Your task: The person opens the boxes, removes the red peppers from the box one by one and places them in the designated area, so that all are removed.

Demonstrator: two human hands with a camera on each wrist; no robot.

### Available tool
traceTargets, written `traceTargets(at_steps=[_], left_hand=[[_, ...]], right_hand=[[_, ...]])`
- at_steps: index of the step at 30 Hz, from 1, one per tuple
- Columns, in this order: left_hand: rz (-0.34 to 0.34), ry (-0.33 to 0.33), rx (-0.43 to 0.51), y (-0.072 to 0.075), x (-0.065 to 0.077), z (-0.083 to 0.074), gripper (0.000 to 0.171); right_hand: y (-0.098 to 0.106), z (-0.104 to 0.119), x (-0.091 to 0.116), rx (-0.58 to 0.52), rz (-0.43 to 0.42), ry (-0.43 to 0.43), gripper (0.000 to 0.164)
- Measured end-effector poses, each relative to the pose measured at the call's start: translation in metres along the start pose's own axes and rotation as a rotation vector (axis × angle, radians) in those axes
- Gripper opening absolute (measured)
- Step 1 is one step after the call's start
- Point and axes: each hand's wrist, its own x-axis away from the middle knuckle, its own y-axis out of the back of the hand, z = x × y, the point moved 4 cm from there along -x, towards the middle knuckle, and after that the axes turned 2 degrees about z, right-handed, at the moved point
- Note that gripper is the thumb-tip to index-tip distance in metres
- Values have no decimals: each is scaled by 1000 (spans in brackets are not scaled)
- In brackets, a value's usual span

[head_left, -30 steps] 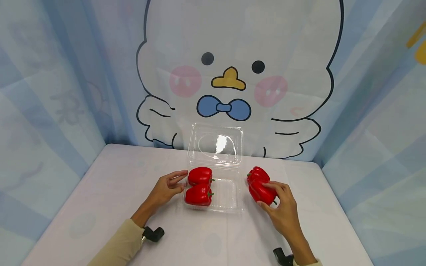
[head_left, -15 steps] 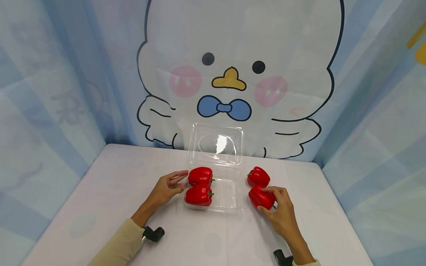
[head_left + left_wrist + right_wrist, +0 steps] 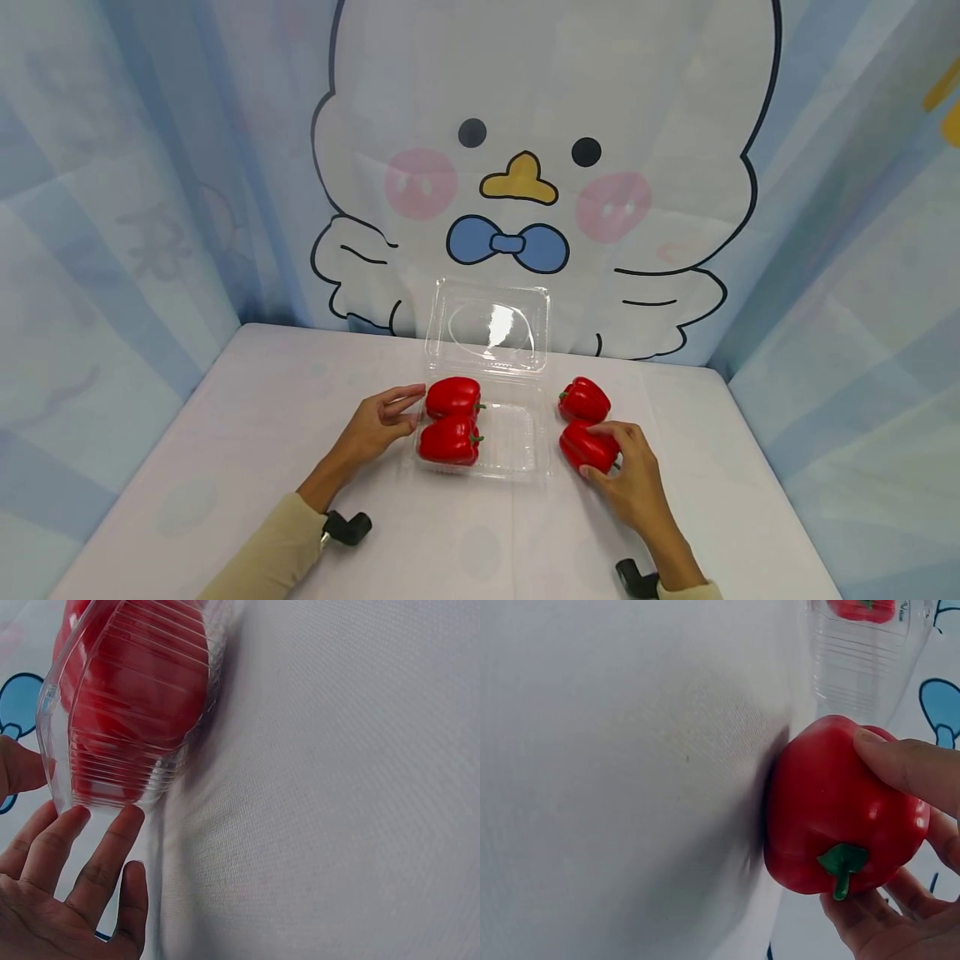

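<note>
My right hand [image 3: 630,479] grips a red bell pepper [image 3: 587,447] with thumb and fingers, to the right of a clear plastic clamshell box [image 3: 513,437]. In the right wrist view this pepper [image 3: 832,802] lies against the white cloth, its green stem facing the camera. My left hand [image 3: 382,425] touches the box's left side. In the left wrist view the thumb is at the rim and fairly straight fingertips [image 3: 131,814] meet the ribbed wall. Inside the box's left half lie two more red bell peppers, the far one [image 3: 452,397] and the near one [image 3: 450,440].
Another red bell pepper [image 3: 583,400] lies just beyond the gripped one. The box's clear lid [image 3: 487,325] stands raised at the back, close to the printed curtain [image 3: 525,100]. White cloth covers the table [image 3: 450,542]. Curtains also hang along both sides.
My right hand has drawn the gripped pepper slightly toward me, so more of the pepper behind it shows. My left hand and the box have stayed in place.
</note>
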Motion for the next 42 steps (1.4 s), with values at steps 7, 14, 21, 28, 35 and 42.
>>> traceTargets(at_steps=[7,14,21,28,35,42], left_hand=[[1,-5,-5,0,0,0,62],[0,0,-6,1,-1,2,61],[4,-1,0,1,-2,3,62],[0,-4,-7,1,-1,3,62],[-1,8,-6,1,-1,3,62],[7,-4,-4,1,-2,4,62]], right_hand=[[0,-2,-2,23,18,16,65],[3,4,0,38,13,34,64],[3,5,1,47,-5,39,65],[10,14,4,45,-58,70,64],[17,32,7,9,-115,87,64],[17,52,11,-53,-153,147,66]])
